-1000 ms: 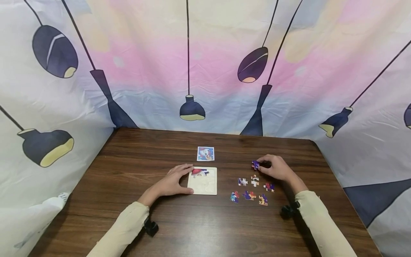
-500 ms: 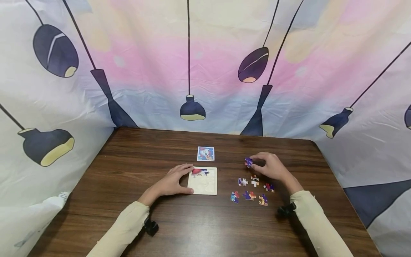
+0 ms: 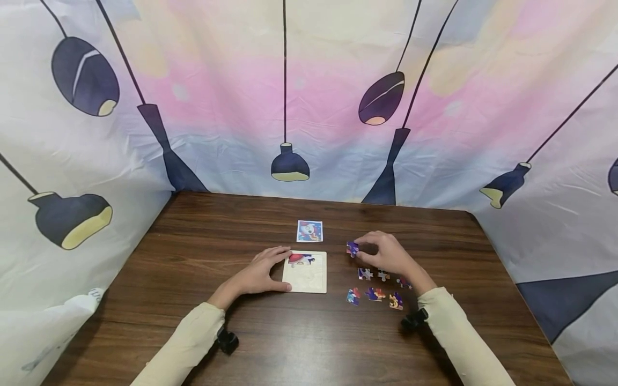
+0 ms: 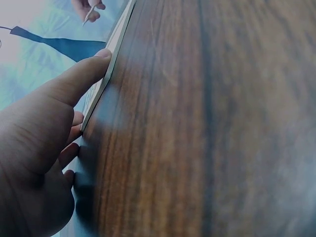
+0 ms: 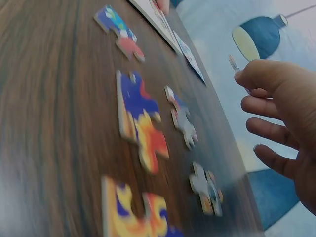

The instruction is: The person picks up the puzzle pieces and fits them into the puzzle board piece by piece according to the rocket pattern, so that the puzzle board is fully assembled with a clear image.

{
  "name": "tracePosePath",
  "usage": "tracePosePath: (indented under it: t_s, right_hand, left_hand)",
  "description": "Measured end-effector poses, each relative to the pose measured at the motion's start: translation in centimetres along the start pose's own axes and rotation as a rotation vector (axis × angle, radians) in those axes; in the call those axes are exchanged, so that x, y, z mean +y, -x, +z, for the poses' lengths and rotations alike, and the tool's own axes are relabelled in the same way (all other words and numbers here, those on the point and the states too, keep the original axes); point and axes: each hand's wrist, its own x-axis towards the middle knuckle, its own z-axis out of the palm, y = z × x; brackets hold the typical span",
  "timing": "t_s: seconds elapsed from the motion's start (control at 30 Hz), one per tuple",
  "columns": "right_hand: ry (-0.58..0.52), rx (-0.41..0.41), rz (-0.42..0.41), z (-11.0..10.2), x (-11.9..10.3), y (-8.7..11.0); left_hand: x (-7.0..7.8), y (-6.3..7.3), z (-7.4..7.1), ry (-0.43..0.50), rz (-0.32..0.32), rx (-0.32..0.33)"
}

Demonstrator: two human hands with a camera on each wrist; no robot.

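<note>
My right hand [image 3: 388, 252] pinches a purple jigsaw piece [image 3: 352, 249] between thumb and fingertips, lifted off the table; the right wrist view shows the piece [image 5: 234, 63] nearly edge-on. In the head view, my left hand [image 3: 258, 272] rests at the left side of a pale puzzle tray [image 3: 309, 280], its straight thumb on the near corner and its fingertips at the far one. A fitted section showing a red hat [image 3: 295, 258] fills the tray's upper left. Loose pieces lie right of the tray, among them a blue-and-red piece [image 3: 353, 296] and a purple-orange piece [image 3: 375, 294].
Behind the tray lies a small square picture card [image 3: 309, 231] of a white character. A yellow-purple piece [image 3: 396, 301] and a grey-white piece [image 3: 365, 274] lie on the wooden table [image 3: 299, 343]. A curtain printed with lamps [image 3: 289, 96] hangs behind the table.
My right hand has carried the purple jigsaw piece leftward, from beyond the loose pieces to near the tray. My left hand and the tray stay in place.
</note>
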Motion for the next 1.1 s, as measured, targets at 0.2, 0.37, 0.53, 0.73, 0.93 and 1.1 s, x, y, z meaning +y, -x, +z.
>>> tracePosePath:
  t_s: [0.2, 0.37, 0.53, 0.73, 0.93, 1.1]
  right_hand:
    - [-0.008, -0.012, -0.024, 1.3, -1.4, -1.0]
    - [-0.025, -0.031, -0.009, 2.1, -2.4, -1.6]
    - [-0.027, -0.038, -0.006, 2.9, -3.1, -2.2]
    - [-0.038, -0.05, -0.027, 3.9, -3.5, -2.8]
    - [-0.035, -0.064, -0.046, 4.7, -3.6, -3.4]
    - [-0.021, -0.082, -0.054, 5.1, -4.1, -3.9]
  left_hand:
    - [0.1, 0.1, 0.0, 0.006, -0.003, -0.001]
    - [0.0, 0.1, 0.0, 0.006, -0.001, 0.0]
    - [0.0, 0.0, 0.0, 0.007, -0.003, -0.001]
    - [0.0, 0.0, 0.1, 0.008, 0.0, 0.0]
    - [0.0, 0.1, 0.0, 0.013, 0.009, -0.003]
    - [0.1, 0.0, 0.0, 0.016, 0.002, -0.002]
